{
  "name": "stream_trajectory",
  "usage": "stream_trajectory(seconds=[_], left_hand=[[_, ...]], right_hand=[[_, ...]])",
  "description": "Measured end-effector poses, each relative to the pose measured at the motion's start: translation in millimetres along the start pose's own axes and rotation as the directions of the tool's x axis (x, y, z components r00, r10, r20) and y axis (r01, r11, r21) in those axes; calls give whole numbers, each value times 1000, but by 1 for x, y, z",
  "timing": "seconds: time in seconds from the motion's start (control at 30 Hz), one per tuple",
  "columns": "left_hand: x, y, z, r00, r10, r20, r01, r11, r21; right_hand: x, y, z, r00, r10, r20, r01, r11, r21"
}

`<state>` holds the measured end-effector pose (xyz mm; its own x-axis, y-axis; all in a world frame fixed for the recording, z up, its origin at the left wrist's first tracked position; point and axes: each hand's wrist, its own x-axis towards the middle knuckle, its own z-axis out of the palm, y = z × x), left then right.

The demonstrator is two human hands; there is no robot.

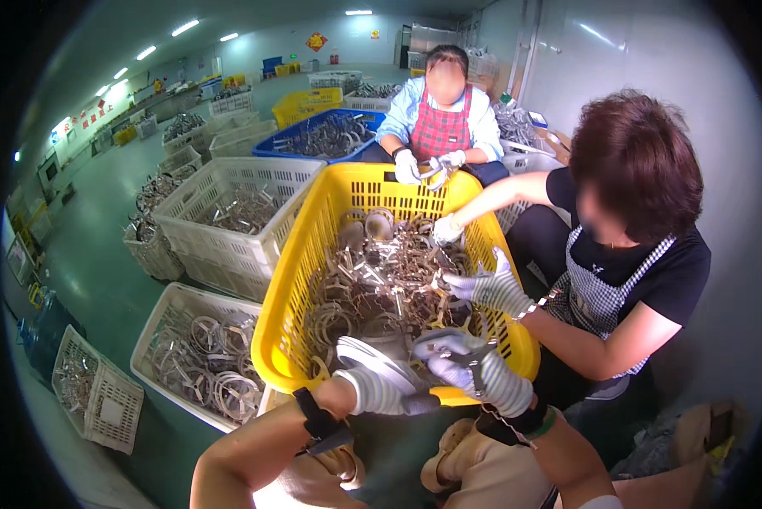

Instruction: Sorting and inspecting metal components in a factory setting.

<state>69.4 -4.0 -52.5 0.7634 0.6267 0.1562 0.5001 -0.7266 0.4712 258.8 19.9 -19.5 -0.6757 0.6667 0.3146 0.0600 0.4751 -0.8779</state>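
Observation:
My left hand (379,392), in a striped white-and-grey glove, grips a stack of flat metal rings (371,353) over the near edge of the yellow crate (292,280). Just to its right is my right hand (482,373), gloved alike, with its fingers curled around something small and dark that I cannot make out. Beneath and beyond both hands, the crate holds a heap of shiny metal rings and clamp-like parts (389,271).
At the right, a co-worker's gloved hands (495,288) reach into the same crate. Across it, another co-worker (444,119) handles metal pieces. White crates (228,246) of metal parts stand to the left, with a blue crate (279,148) behind. A white wall (652,59) bounds the right.

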Motion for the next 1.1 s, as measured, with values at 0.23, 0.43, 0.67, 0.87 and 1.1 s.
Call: stream_trajectory(seconds=[0.23,0.43,0.67,0.87,1.1], left_hand=[[12,23,2,958,230,-169,-239,970,-38],[9,8,32,969,192,-157,-206,975,-85],[7,-14,37,989,118,87,-122,992,42],[17,5,-14,888,76,-453,-232,926,-299],[-3,-8,-34,943,64,-327,-24,992,126]], right_hand=[[-17,4,3,984,-56,170,44,996,75],[-18,0,-4,951,-99,294,139,983,-120],[-12,2,-6,985,148,87,-163,967,197],[-1,25,-24,970,193,-151,-79,830,552],[-13,107,-58,936,266,-228,-95,819,566]])
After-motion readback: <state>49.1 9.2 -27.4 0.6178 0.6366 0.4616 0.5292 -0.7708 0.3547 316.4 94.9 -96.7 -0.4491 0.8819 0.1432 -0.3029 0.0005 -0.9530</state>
